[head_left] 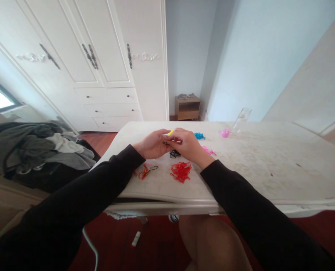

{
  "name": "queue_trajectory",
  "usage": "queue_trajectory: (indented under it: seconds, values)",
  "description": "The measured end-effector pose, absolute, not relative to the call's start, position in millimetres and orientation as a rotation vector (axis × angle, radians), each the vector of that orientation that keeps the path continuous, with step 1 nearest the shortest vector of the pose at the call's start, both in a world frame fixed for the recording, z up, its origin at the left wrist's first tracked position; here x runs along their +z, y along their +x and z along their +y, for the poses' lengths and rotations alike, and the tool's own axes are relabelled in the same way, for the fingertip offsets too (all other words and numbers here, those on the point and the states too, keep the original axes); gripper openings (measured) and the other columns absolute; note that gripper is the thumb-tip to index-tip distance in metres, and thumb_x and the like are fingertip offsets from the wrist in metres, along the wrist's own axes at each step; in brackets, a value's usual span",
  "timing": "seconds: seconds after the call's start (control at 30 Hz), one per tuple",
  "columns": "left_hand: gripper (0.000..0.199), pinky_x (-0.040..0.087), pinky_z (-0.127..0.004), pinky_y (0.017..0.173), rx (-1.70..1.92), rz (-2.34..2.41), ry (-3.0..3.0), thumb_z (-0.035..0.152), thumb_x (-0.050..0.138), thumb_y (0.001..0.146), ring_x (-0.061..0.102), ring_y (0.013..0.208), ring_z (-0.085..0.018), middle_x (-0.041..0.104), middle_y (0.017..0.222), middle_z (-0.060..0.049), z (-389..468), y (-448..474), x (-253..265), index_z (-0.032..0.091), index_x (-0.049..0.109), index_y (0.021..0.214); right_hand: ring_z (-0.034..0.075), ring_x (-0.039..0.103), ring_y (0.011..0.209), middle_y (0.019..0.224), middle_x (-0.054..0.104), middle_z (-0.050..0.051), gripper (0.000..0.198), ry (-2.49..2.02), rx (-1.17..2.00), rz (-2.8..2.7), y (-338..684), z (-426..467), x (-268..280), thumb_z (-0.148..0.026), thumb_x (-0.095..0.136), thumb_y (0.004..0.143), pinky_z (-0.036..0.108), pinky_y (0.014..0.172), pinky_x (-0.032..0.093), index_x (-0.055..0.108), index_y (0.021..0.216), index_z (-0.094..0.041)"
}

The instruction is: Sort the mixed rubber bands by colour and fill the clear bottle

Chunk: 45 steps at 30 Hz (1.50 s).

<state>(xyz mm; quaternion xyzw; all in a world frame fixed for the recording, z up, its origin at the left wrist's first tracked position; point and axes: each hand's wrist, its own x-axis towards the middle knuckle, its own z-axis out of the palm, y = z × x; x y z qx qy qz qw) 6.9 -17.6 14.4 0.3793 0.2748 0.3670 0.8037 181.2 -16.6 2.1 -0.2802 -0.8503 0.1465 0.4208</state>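
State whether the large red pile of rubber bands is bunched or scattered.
Bunched: the red pile forms one overlapping clump on the table.

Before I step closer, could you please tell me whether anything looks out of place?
Yes: a white, red-ended object lies on the floor by the table, as if dropped; dark specks also mark its top.

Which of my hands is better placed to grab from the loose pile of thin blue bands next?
Right, I'd say: your right hand is nearer the blue pile, while your left hand would likely have to cross past the right.
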Motion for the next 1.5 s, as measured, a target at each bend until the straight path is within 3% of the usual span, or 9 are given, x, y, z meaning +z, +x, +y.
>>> queue_trajectory:
  seconds: [0.3,0.4,0.57,0.7,0.8,1.03,1.1,1.33,1.5]
  values:
    - [0.032,0.058,-0.029,0.101,0.808,0.666,0.77,0.0,0.041,0.094,0.077,0.095,-0.019,0.078,0.095,-0.015,-14.1,5.7,13.0,0.001,0.07,0.108,0.014,0.061,0.074,0.082,0.072,0.003,0.007,-0.854,0.597,-1.796,185.5,-13.6,7.6,-0.024,0.068,0.085,0.03,0.071,0.045,0.071,0.084,-0.017]
    - [0.037,0.059,-0.025,0.097,0.789,0.675,0.747,-0.005,0.041,0.091,0.078,0.099,-0.019,0.079,0.1,-0.018,-11.8,3.3,11.7,-0.002,0.067,0.117,0.014,0.059,0.071,0.077,0.069,0.001,0.008,-0.827,0.748,-1.729,191.1,-16.2,14.0,-0.025,0.068,0.082,0.029,0.067,0.045,0.067,0.083,-0.017]
    - [0.038,0.062,-0.019,0.085,0.852,0.743,0.698,-0.003,0.043,0.093,0.078,0.084,-0.016,0.079,0.095,-0.018,-10.3,1.3,14.3,-0.005,0.067,0.123,0.01,0.053,0.058,0.063,0.063,-0.003,0.008,-0.728,1.214,-2.17,208.7,-24.6,29.1,-0.021,0.074,0.073,0.025,0.057,0.04,0.068,0.076,-0.016]
    - [0.04,0.063,-0.02,0.086,0.839,0.745,0.671,0.002,0.043,0.094,0.079,0.093,-0.019,0.079,0.102,-0.02,-11.3,1.1,18.1,-0.005,0.066,0.127,0.011,0.059,0.063,0.069,0.07,0.0,0.01,-0.733,1.339,-2.436,216.9,-28.5,33.0,-0.025,0.076,0.076,0.025,0.058,0.043,0.076,0.08,-0.016]
    - [0.04,0.063,-0.022,0.083,0.826,0.74,0.692,0.004,0.043,0.094,0.078,0.09,-0.019,0.079,0.104,-0.021,-12.4,1.5,19.6,-0.005,0.066,0.126,0.013,0.061,0.065,0.072,0.072,0.002,0.017,-0.734,1.243,-2.422,215.3,-26.8,28.8,-0.032,0.078,0.078,0.027,0.06,0.044,0.079,0.085,-0.016]
    - [0.036,0.063,-0.023,0.081,0.76,0.674,0.778,0.006,0.04,0.096,0.076,0.079,-0.015,0.079,0.093,-0.015,-15.3,3.3,18.1,0.0,0.069,0.117,0.013,0.053,0.07,0.078,0.067,0.003,0.013,-0.823,0.471,-2.141,205.9,-15.4,16.9,-0.027,0.079,0.082,0.028,0.066,0.038,0.078,0.087,-0.015]
    - [0.034,0.063,-0.025,0.082,0.719,0.65,0.798,0.009,0.041,0.097,0.076,0.079,-0.016,0.079,0.092,-0.014,-15.3,3.1,15.9,0.002,0.069,0.115,0.013,0.053,0.072,0.082,0.068,0.003,0.011,-0.799,0.463,-2.209,205.0,-13.8,14.7,-0.024,0.077,0.084,0.028,0.068,0.037,0.079,0.09,-0.016]
    - [0.029,0.06,-0.028,0.09,0.625,0.604,0.857,0.014,0.043,0.098,0.078,0.088,-0.019,0.079,0.094,-0.016,-17.4,3.9,12.8,0.003,0.068,0.109,0.013,0.053,0.07,0.074,0.065,0.001,0.011,-0.801,0.488,-2.298,205.1,-13.9,12.8,-0.013,0.07,0.085,0.028,0.071,0.038,0.074,0.074,-0.015]
    - [0.035,0.059,-0.03,0.095,0.595,0.612,0.91,0.013,0.04,0.099,0.078,0.091,-0.02,0.08,0.096,-0.016,-20.9,5.7,17.3,0.004,0.068,0.116,0.013,0.055,0.069,0.075,0.067,0.001,0.012,-0.81,0.549,-2.28,203.6,-15.4,13.4,-0.007,0.068,0.082,0.027,0.07,0.039,0.076,0.086,-0.015]
